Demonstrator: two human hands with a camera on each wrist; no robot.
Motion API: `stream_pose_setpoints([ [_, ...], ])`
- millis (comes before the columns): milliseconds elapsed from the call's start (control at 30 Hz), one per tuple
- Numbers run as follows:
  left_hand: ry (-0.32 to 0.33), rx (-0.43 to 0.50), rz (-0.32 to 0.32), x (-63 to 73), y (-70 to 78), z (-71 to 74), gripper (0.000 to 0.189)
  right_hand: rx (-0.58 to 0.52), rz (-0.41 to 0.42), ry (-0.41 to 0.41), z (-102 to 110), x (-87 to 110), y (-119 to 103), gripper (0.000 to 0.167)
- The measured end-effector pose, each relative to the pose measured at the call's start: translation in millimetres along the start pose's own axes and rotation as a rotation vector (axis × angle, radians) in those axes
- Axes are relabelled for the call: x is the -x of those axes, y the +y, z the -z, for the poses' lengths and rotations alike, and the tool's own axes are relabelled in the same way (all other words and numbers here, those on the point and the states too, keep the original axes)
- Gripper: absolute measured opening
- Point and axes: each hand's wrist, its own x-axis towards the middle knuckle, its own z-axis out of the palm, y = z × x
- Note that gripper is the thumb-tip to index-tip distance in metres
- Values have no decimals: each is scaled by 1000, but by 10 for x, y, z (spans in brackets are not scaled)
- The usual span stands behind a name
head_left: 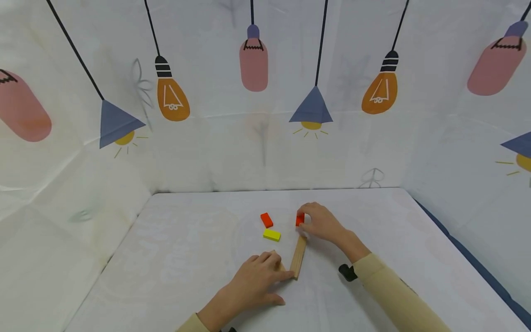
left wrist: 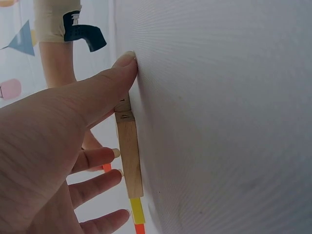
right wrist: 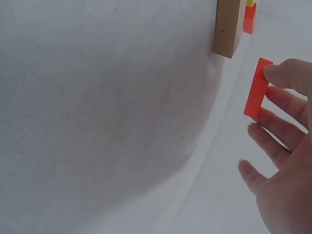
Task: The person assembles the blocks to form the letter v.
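My right hand pinches a small red block between thumb and fingers, just beyond the far end of a long wooden block. Nearer me, my left hand lies over a second wooden block, covering much of it in the head view. Its fingers are extended along this block, with the thumb out to the side. At their near ends the two wooden blocks meet in a V shape, and a left finger reaches that corner. A yellow block and another red block lie left of the right hand.
The blocks are on a white-covered table. Behind it hangs a white sheet printed with lamps and bulbs, which also runs along the sides. A black wrist-camera mount sticks out from the right sleeve.
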Motion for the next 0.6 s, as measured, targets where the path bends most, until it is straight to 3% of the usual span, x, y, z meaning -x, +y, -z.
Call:
stream_pose_setpoints([
  [600,19,-2,0,8,3,-20,63,-11,-15,-14,10,130,22,24],
])
